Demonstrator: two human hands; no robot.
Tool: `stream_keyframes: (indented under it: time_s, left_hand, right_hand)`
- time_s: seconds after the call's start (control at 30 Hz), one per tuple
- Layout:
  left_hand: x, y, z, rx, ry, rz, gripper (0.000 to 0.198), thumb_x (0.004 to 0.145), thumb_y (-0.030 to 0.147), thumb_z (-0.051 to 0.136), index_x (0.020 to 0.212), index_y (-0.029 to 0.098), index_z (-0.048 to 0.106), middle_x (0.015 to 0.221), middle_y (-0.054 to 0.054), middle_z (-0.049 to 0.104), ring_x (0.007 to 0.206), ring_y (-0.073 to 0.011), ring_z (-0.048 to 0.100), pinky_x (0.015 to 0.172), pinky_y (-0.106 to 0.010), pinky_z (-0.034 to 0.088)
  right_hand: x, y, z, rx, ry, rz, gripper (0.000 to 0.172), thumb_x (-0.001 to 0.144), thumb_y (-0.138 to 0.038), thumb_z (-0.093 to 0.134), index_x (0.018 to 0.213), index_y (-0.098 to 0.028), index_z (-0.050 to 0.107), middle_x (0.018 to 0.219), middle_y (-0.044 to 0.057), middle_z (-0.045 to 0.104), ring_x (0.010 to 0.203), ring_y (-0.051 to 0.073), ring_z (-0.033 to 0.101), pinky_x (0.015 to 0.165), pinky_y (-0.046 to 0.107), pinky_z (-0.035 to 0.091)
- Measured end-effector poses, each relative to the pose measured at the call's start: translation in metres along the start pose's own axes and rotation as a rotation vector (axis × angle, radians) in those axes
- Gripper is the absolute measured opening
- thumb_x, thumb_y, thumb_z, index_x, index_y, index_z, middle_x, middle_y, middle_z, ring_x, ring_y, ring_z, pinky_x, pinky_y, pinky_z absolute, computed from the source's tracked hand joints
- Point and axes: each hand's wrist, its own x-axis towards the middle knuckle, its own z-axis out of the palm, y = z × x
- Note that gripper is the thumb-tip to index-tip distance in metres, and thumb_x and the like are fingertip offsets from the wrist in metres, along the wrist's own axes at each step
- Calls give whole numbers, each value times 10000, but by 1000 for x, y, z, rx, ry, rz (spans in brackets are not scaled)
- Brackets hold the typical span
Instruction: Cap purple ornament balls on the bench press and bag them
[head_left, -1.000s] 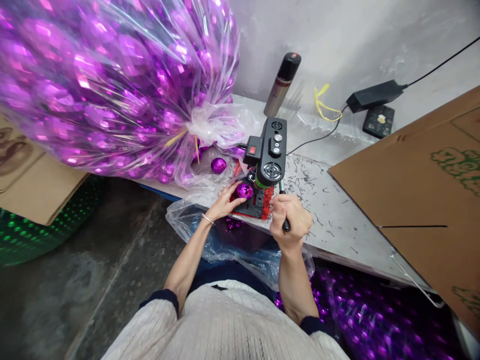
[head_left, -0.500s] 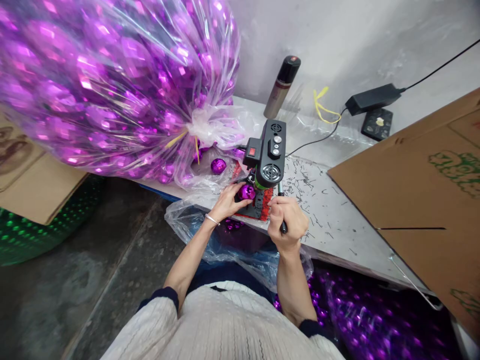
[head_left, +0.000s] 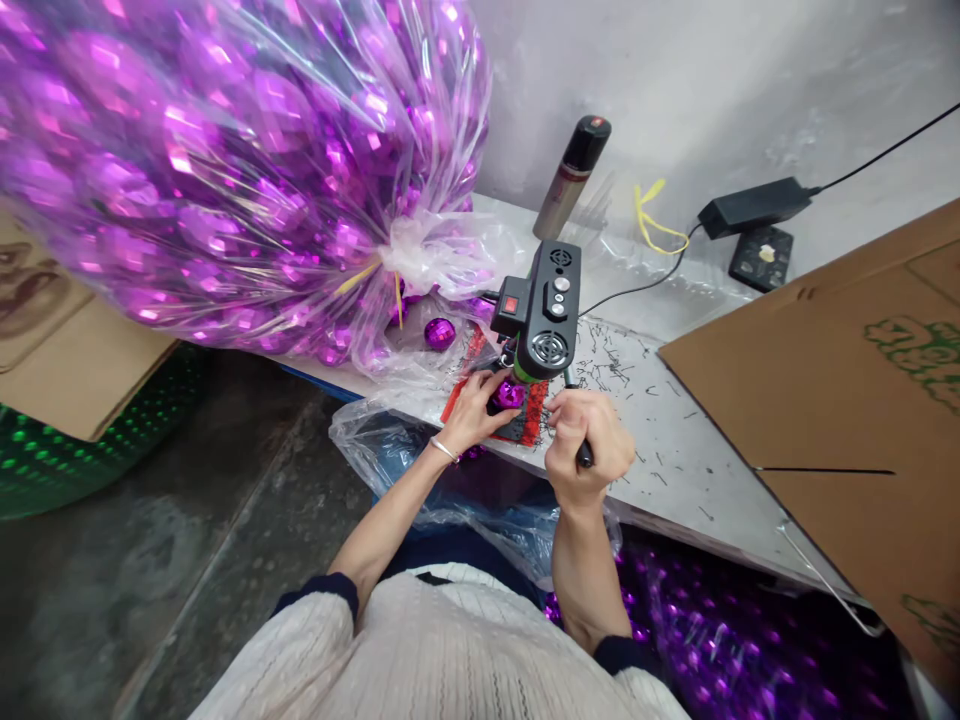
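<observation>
My left hand [head_left: 474,412] is closed round a shiny purple mirrored ball [head_left: 510,395], thumb on the near side and fingers on the far side. The ball is just below the front end of a black bench machine [head_left: 553,305], which looks like a small drill press with a red switch and a green ring. My right hand [head_left: 590,440] is wrapped round the black grip of the machine's lever [head_left: 585,456]. The tool tip and the ball's contact with it are hidden under the machine head. Red matting [head_left: 535,410] shows beneath the machine's dark base.
A big clear bag of purple mirrored balls [head_left: 247,170] fills the left. One loose ball [head_left: 439,333] lies by its tied neck. Behind stand a spray can [head_left: 570,180] and a power adapter [head_left: 754,207]. Dark shreds litter the table [head_left: 645,440]. A cardboard box [head_left: 840,380] stands right.
My left hand has shifted the ball slightly right, closer under the machine head. My right hand and the lever grip have moved a little to the right. The whole view has also shifted slightly.
</observation>
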Motion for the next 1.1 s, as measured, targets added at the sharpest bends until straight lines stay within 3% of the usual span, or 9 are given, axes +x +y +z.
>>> stream_keyframes:
  time_s: [0.2, 0.53, 0.77, 1.1]
  left_hand:
    - [-8, -11, 7, -71, 36, 31, 707, 869, 503, 739, 1462, 219, 478, 1388, -142, 604, 1316, -295, 584, 1130, -476, 474]
    - [-11, -17, 10, -97, 47, 77, 716, 904, 557, 667, 1487, 205, 445, 1411, -163, 592, 1345, -298, 569, 1147, -486, 461]
    - [-11, -17, 10, -126, 69, 91, 697, 899, 571, 665, 1460, 203, 474, 1388, -162, 614, 1327, -296, 580, 1134, -484, 472]
    - [-12, -17, 10, -119, 60, 73, 689, 890, 555, 686, 1447, 204, 482, 1378, -163, 626, 1315, -303, 593, 1123, -501, 478]
  right_hand:
    - [0, 2, 0, -23, -3, -19, 227, 956, -96, 490, 766, -218, 515, 675, -8, 609, 666, 127, 633, 598, 256, 458]
    - [-8, 4, 0, -20, -4, -33, 206, 952, -105, 503, 779, -214, 534, 703, -6, 629, 679, 128, 646, 606, 251, 465]
    - [-37, 11, 11, -51, -16, -51, 213, 983, -142, 442, 799, -215, 525, 754, 14, 623, 668, 117, 608, 600, 249, 481]
    - [-69, 28, 32, 5, 126, -27, 260, 1004, -225, 398, 769, -220, 511, 765, 27, 620, 671, 146, 582, 657, 321, 491]
